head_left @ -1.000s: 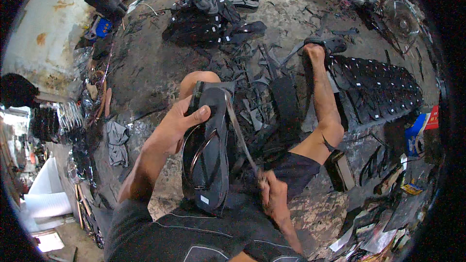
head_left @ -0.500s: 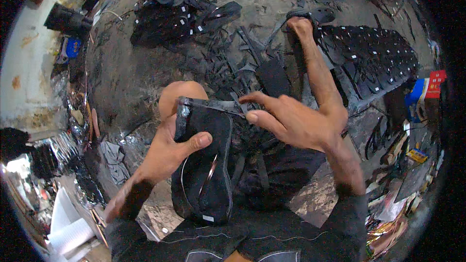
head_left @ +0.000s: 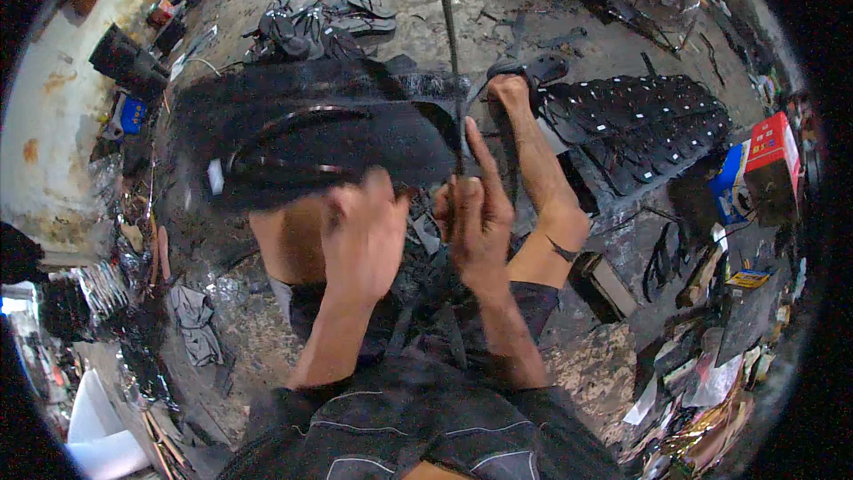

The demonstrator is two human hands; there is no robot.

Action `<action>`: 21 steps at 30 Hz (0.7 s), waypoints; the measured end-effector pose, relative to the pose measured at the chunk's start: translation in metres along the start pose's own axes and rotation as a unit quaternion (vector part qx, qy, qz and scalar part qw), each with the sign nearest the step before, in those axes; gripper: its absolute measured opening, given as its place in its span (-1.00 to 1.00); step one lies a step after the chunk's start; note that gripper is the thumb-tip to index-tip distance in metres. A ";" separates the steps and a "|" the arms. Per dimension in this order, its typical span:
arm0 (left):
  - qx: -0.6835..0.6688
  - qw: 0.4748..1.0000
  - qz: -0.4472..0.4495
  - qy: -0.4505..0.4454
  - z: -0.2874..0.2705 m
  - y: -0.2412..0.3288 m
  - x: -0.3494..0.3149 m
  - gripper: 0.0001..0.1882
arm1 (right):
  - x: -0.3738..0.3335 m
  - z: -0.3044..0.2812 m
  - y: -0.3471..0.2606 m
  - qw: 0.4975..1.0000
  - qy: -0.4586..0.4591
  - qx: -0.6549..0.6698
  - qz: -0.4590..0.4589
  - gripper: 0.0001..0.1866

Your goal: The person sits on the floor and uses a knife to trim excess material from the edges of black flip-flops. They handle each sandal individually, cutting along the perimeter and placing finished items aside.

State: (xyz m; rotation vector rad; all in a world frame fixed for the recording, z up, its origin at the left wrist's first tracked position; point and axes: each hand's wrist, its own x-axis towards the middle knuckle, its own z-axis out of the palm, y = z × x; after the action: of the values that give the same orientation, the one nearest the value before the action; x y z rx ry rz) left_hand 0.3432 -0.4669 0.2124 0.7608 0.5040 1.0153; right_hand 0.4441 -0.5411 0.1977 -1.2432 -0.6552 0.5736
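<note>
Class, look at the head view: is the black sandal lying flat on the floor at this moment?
No: the left hand holds the black sandal raised near the camera, while the right hand grips a thin rod beside it.

The sandal (head_left: 311,142) is held crosswise above the lap, close to the camera. The left hand (head_left: 364,231) grips its near edge; the right hand (head_left: 475,213), just beside, holds a thin rod (head_left: 449,44) upright against its right end. A sandal pile (head_left: 311,22) lies on the floor (head_left: 444,27) behind, and the stacked soles (head_left: 640,124) lie to the right.

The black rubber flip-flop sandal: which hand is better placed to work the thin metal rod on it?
Right hand: it grips the thin metal rod at the black rubber flip-flop sandal; the left hand holds the sandal.
</note>
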 end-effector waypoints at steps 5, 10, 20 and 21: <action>-0.053 0.987 -0.058 0.141 0.015 -0.001 0.040 -0.65 | -0.018 -0.002 0.033 0.988 0.017 -0.149 -0.035 -0.70; -0.087 0.982 -0.113 0.123 0.002 0.017 0.012 -0.72 | -0.151 -0.076 0.064 0.932 -0.065 -0.354 0.028 -0.75; 0.039 0.981 -0.163 0.098 -0.045 0.007 -0.039 -0.63 | -0.064 -0.076 0.001 0.909 -0.227 -0.344 0.063 -0.67; 0.055 0.980 -0.162 0.104 -0.051 0.006 -0.040 -0.57 | -0.058 -0.074 -0.002 0.903 -0.270 -0.327 0.074 -0.67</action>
State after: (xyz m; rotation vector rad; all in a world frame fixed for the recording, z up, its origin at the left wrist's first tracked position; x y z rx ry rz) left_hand 0.2860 -0.4841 0.1857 0.6459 0.8427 0.7693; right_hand 0.4578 -0.6316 0.1777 -1.7885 -1.3010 0.8810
